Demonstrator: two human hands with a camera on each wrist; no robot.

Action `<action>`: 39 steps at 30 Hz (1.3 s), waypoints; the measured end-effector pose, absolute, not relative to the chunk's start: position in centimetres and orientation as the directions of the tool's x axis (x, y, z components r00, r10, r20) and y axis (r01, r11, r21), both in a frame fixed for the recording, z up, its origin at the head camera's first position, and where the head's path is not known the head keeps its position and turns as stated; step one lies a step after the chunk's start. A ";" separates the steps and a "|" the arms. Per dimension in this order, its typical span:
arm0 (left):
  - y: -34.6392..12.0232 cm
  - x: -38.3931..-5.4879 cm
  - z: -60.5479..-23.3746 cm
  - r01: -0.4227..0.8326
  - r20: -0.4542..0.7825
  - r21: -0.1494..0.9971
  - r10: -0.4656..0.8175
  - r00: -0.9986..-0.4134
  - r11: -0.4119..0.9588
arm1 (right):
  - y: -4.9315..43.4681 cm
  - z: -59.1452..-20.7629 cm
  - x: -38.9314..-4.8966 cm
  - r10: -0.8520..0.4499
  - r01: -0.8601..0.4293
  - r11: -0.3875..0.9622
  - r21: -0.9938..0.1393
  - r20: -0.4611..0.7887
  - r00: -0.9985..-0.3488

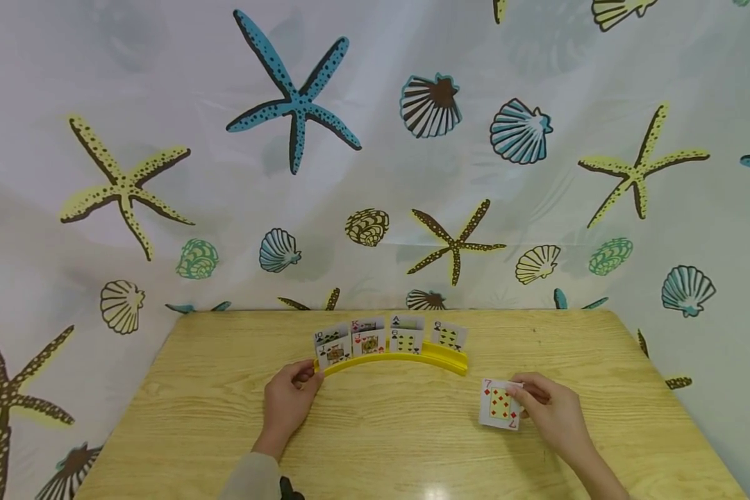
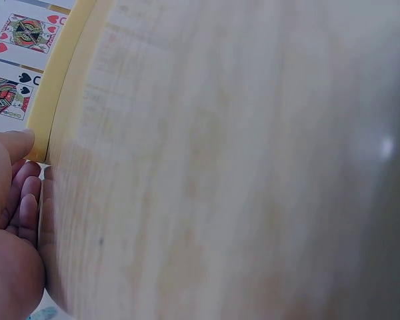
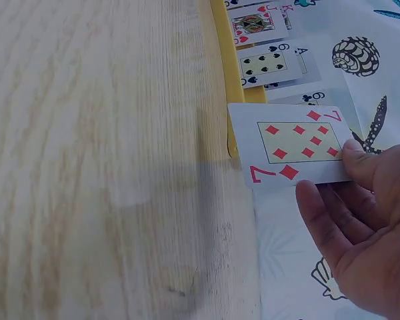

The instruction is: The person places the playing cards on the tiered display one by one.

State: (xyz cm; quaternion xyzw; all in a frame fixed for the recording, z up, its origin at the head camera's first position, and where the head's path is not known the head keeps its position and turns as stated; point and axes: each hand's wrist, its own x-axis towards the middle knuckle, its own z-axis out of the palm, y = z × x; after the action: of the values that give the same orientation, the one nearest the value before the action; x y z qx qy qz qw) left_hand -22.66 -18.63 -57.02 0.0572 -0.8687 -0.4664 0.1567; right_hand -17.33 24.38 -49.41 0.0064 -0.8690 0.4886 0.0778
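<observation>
A curved yellow card holder [image 1: 437,355] stands on the table with playing cards upright in two rows. In front are a jack of spades [image 2: 7,97], a jack of hearts [image 1: 369,343] and a six of spades [image 3: 264,65]; behind show a ten, a king [image 1: 367,324], an ace [image 1: 407,322] and another six [image 1: 448,336]. My left hand [image 1: 291,397] grips the holder's left end, thumb in front. Off the holder's right end, my right hand [image 1: 553,411] pinches a seven of diamonds [image 3: 293,145] between thumb and fingers, its face showing. The fingertips behind that card are partly hidden.
The wooden table [image 1: 400,430] runs around the holder and under both hands. A white cloth [image 1: 375,173] printed with starfish and shells hangs behind the table and along its sides.
</observation>
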 end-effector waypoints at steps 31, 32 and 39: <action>-18.8 -22.8 -57.2 0.028 0.190 0.832 -0.237 -0.953 0.555 | 18.8 -49.6 -22.0 0.058 -0.202 0.516 -0.832 0.270 -0.961; -18.8 -22.8 -57.2 0.028 0.189 0.832 -0.237 -0.953 0.555 | 18.7 -49.6 -22.1 0.061 -0.200 0.513 -0.835 0.268 -0.962; -18.8 -22.9 -57.2 0.035 0.196 0.833 -0.235 -0.952 0.552 | 17.8 -50.0 -23.1 0.090 -0.190 0.497 -0.847 0.268 -0.959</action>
State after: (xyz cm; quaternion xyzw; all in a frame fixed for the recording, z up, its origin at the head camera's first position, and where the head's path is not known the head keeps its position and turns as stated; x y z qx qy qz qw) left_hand -22.87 -18.78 -57.17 0.0577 -0.8692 -0.4695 0.1438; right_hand -23.14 17.78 -50.00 0.0293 -0.8539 0.5006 0.1397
